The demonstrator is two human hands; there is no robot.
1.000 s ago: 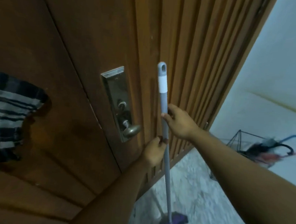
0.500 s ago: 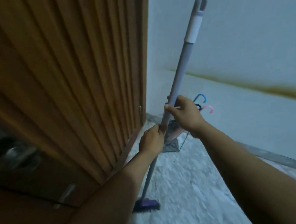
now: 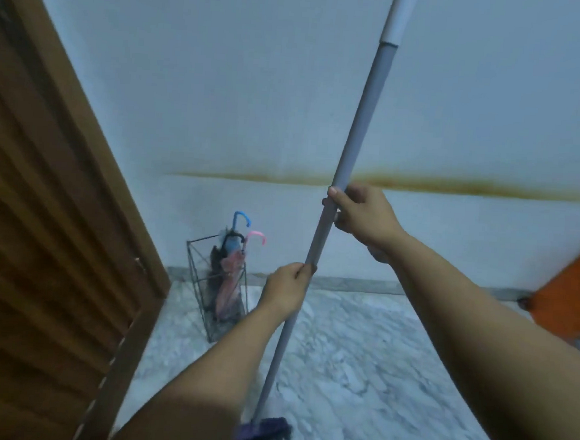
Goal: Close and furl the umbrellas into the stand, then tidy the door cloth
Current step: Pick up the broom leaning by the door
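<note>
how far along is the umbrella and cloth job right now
Done, it seems: furled umbrellas stand in the wire stand by the wall. In hand: left hand and right hand both grip a broom handle. Left: the door cloth, out of view, so its state is unknown.

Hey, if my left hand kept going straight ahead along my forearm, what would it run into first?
Probably the pale wall behind the broom handle that the left hand grips. The wire umbrella stand sits off to its left, though depth is hard to judge.
</note>
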